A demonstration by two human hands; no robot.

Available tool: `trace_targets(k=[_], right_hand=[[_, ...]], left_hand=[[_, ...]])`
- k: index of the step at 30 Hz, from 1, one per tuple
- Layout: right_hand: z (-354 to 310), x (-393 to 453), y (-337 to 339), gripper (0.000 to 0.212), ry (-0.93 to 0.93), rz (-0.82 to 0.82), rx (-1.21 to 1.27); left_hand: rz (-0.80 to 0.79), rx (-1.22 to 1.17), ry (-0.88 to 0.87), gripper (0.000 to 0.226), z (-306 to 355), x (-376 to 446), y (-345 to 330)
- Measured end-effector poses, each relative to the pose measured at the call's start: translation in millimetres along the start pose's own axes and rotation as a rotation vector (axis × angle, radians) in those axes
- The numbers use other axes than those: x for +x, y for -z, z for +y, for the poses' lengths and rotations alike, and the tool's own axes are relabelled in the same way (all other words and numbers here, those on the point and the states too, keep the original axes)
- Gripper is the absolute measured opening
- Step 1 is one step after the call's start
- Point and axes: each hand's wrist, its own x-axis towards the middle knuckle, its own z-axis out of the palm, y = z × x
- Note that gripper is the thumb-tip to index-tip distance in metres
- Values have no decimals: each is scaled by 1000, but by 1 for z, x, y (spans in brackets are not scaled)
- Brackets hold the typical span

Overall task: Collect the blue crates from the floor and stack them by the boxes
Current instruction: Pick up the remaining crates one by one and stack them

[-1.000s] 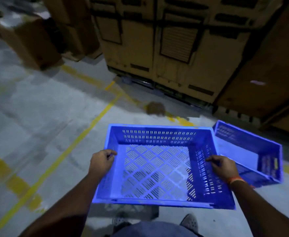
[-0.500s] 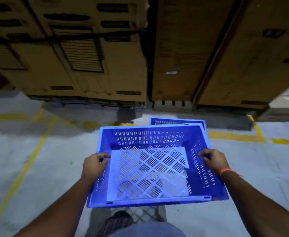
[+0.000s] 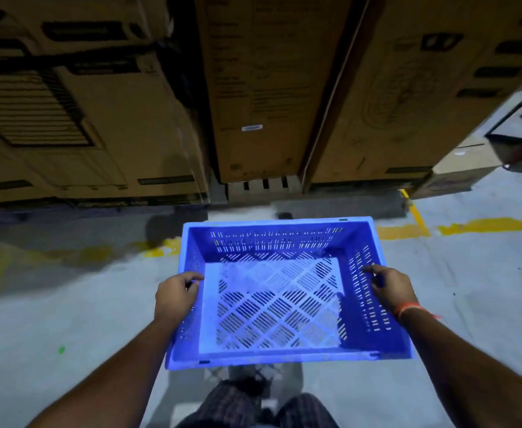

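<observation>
the blue crate (image 3: 279, 291) is hanging between the two hands, long axis running away from the person. the left hand (image 3: 176, 296) is curling over its left rim, the right hand (image 3: 389, 288) gripping the right wall; the cardboard boxes (image 3: 259, 88) are standing just beyond.

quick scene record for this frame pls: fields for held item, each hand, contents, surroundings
held item: blue crate, slotted walls, lattice bottom, carried above the floor
left hand: grips the crate's left wall, fingers curled over the rim
right hand: grips the right wall, fingers over the rim; orange wristband
contents: nothing inside
surroundings: cardboard boxes stacked straight ahead; yellow floor markings
second crate: blue sliver at the lower right edge, cannot tell what it is
</observation>
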Motion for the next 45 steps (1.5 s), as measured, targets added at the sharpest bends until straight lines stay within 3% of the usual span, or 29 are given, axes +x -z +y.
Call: trace_targets(k=[11, 23, 35, 45], right_hand=[[12, 150, -48, 30, 37, -10, -100], [35, 266, -110, 28, 79, -91, -106], [56, 293, -138, 31, 108, -23, -122], [61, 297, -145, 35, 158, 34, -206]], left_hand=[[15, -46, 59, 22, 21, 126, -72], [53, -12, 115, 24, 9, 193, -152], [111, 138, 103, 24, 6, 208, -183], [136, 145, -15, 27, -9, 207, -189]])
